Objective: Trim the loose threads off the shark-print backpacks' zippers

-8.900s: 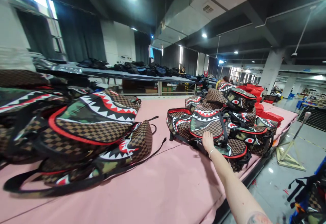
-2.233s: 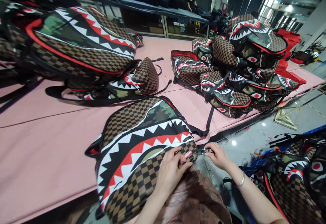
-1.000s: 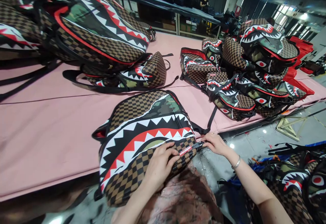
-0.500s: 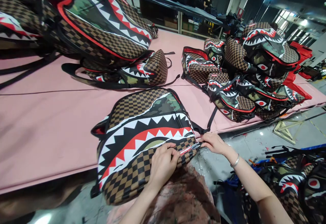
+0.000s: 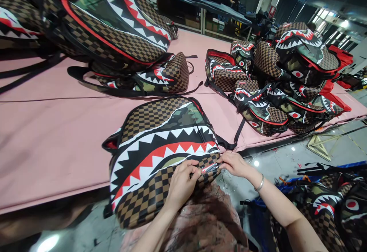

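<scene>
Pink tbl [image 5: 71, 137] beyond hands [image 5: 183, 181], w/ piled bkpks [image 5: 120, 34].

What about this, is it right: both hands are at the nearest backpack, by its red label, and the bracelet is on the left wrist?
Not quite: the head view shows the bracelet on the right wrist. The left hand and right hand are at the nearest backpack, by its red label.
</scene>
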`<state>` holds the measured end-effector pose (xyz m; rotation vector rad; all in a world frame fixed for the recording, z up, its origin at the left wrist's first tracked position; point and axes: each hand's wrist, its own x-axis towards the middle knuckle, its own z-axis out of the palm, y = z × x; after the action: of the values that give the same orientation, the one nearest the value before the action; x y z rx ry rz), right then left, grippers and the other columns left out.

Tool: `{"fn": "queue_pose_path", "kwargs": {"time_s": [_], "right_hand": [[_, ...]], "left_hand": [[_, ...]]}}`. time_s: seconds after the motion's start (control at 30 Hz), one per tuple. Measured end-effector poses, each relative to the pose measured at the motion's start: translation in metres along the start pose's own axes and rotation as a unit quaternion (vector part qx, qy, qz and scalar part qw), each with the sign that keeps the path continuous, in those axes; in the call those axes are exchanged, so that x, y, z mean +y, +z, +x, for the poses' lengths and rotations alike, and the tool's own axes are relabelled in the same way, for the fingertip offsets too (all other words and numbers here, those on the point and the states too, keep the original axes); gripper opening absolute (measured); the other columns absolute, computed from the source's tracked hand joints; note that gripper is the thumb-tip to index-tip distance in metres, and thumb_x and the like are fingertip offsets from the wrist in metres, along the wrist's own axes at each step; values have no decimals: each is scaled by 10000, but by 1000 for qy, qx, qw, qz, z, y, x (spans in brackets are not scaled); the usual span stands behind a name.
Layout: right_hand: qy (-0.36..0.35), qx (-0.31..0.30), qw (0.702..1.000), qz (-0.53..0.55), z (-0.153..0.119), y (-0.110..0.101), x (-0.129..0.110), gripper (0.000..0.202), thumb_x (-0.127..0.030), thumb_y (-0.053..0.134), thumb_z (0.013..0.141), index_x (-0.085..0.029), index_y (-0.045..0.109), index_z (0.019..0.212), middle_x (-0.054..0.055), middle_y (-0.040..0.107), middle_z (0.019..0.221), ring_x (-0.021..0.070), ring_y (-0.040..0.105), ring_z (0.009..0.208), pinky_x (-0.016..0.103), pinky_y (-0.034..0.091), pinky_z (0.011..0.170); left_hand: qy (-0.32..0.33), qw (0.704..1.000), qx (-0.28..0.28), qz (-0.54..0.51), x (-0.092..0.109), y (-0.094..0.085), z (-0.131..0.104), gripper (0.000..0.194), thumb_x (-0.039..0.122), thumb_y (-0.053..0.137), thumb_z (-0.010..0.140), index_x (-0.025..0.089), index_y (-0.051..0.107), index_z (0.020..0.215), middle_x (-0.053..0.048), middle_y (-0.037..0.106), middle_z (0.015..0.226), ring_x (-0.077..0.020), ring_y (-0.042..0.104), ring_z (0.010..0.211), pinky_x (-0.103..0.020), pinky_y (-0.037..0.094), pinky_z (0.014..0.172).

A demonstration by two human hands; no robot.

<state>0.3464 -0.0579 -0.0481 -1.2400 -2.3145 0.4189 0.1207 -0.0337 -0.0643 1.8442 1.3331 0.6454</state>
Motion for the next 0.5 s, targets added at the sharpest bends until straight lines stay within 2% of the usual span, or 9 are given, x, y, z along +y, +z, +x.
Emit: {"fn": "queue_pose_path", "kwargs": {"time_s": [0.23, 0.4, 0.5], "right_hand": [[2, 10, 999, -34, -2, 9, -5, 283, -364, 368, 944, -164, 567, 930, 65, 605, 808, 182, 536, 759, 286, 425, 664], [33, 53, 998, -24, -16, 5, -4, 268, -365, 383, 940, -158, 553, 939, 72, 599, 823, 184, 539, 776, 300, 437, 694], [49, 50, 997, -23, -20, 1, -4, 225, -336, 407, 935, -162, 549, 948, 70, 601, 843, 184, 541, 799, 305, 438, 715]], "left_hand": [[-15, 1000, -12, -4, 0, -1, 1, 280, 372, 449, 753, 219, 602, 577, -51, 619, 1039, -246, 522, 999, -390, 389, 889], [-23, 999, -19, -22, 0, -2, 2, 285, 389, 454, 745, 214, 594, 568, -59, 613, 1042, -250, 515, 1001, -398, 378, 900], [-33, 999, -25, -29, 1, -2, 2, 287, 399, 459, 739, 212, 596, 570, -63, 605, 1048, -255, 508, 1007, -402, 375, 901]]}}
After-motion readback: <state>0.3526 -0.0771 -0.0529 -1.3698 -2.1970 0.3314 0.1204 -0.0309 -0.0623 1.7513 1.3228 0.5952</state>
